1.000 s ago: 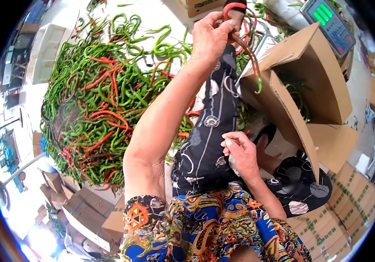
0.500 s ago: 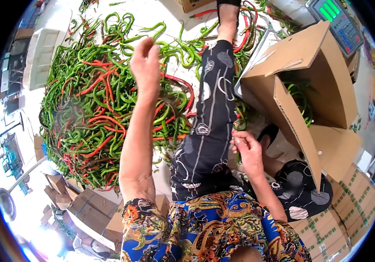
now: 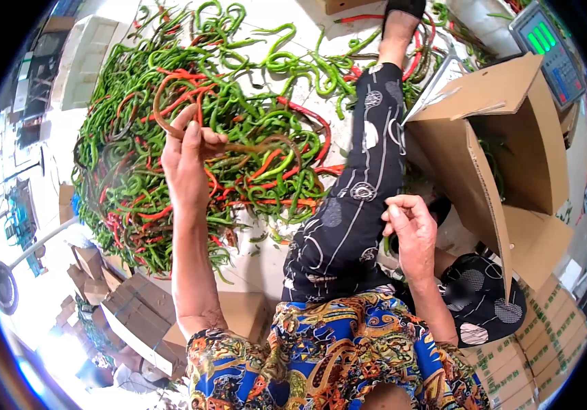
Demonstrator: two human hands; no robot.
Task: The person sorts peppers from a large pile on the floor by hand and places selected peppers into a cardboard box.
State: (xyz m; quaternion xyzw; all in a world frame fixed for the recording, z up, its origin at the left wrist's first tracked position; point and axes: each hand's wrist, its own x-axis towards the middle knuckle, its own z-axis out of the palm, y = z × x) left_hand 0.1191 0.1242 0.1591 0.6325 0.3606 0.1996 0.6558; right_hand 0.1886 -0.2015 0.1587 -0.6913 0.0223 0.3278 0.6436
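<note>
My left hand [image 3: 187, 154] is closed on a long brownish chili pepper [image 3: 159, 102], which curls up above the fingers. A blurred brownish length runs out to the right of the same hand. Beneath it spreads a big heap of long, twisted green and red chili peppers [image 3: 126, 184]. My right hand [image 3: 413, 236] hovers beside my patterned trouser leg [image 3: 351, 184], its fingers curled and pressed together. Whether anything is between those fingertips I cannot make out.
An open cardboard box [image 3: 471, 143] stands right of my leg, flaps raised, with green peppers inside. Behind it is a scale with a lit green display [image 3: 546, 51]. Stacked cartons [image 3: 505, 372] lie at lower right, more boxes [image 3: 143, 314] at lower left. Loose peppers [image 3: 314, 68] lie near my foot.
My left hand has moved down and left over the heap, and a brownish chili pepper now shows in it. My right hand has shifted slightly right. The whole view has shifted too.
</note>
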